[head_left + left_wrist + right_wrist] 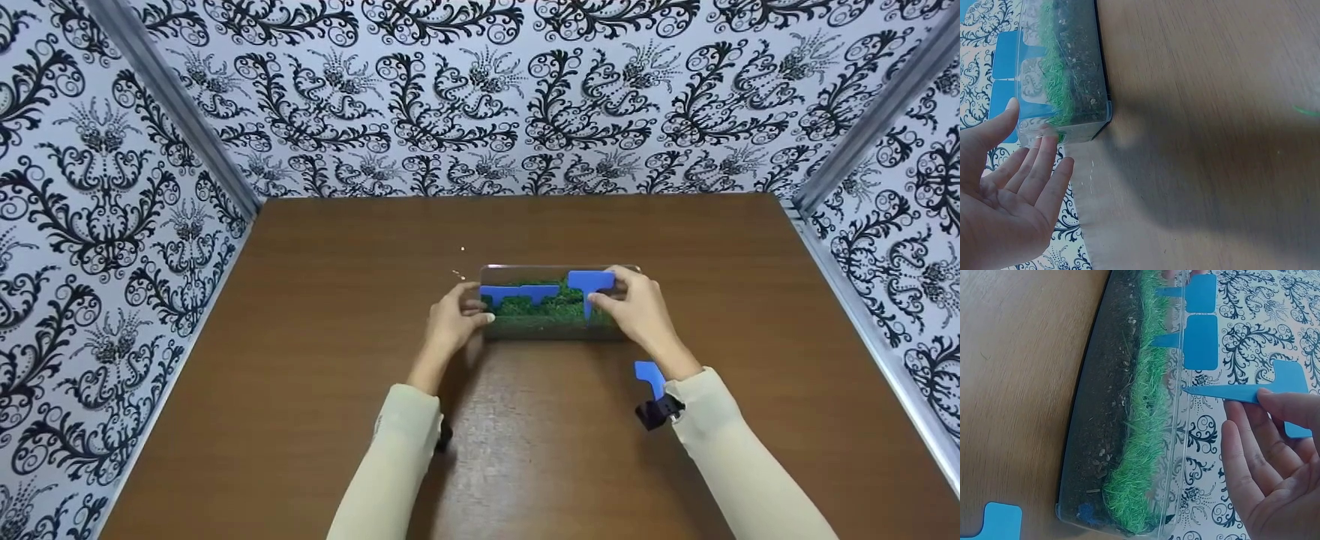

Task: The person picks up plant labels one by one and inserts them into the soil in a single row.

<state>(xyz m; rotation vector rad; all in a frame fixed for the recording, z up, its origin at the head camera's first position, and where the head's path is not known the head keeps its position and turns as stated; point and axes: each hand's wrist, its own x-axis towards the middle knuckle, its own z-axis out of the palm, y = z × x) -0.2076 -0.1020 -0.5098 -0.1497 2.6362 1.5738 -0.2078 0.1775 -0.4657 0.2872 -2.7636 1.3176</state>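
Note:
A clear plastic container of dark soil and green grass stands on the table, its long side facing me. Two blue T-shaped plant labels stand upright in the grass toward its left end. My left hand is at the left end wall, fingers loosely extended with the fingertips against the plastic and the thumb by the rim. Between thumb and fingers, my right hand pinches a third blue plant label by its stem near the head. Its pointed tip points down at the container's rim, above the grass.
Another blue plant label lies on the brown table, partly behind my right wrist. Small white specks lie beyond the left hand. Patterned walls close off the back and sides.

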